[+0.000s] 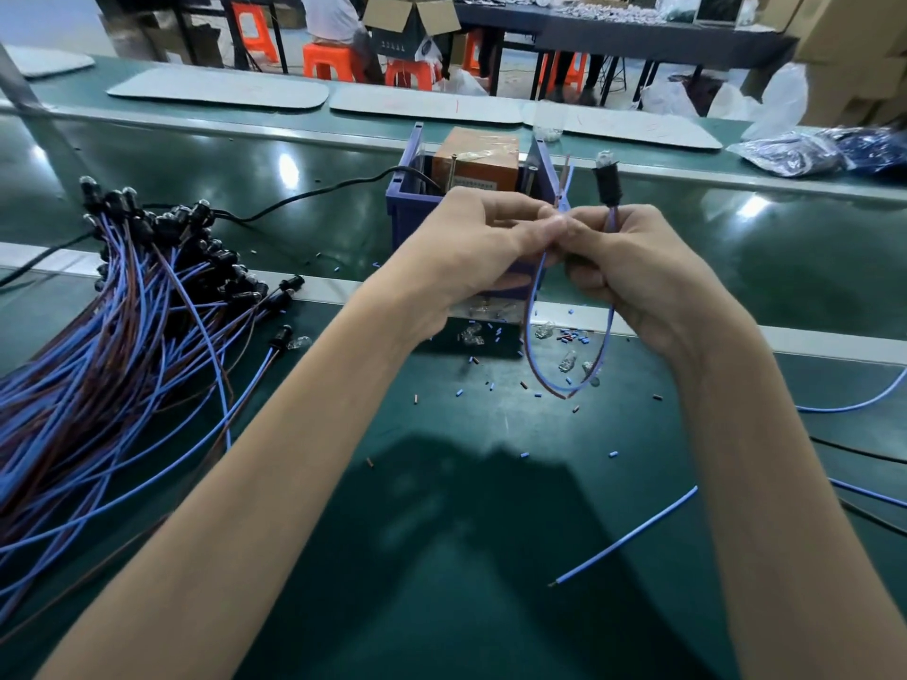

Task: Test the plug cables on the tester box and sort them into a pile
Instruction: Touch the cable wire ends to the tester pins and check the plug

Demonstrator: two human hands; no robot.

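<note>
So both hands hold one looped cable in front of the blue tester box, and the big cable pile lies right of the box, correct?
Not quite: the head view shows the cable pile left of the blue tester box, not right. The rest stands: the left hand and right hand hold one looped cable in front of the box.

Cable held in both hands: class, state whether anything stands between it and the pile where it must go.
Nothing visible does. The left hand and right hand hold the cable up before the tester box; the pile lies to the left, with only small wire scraps on the table between.
</note>
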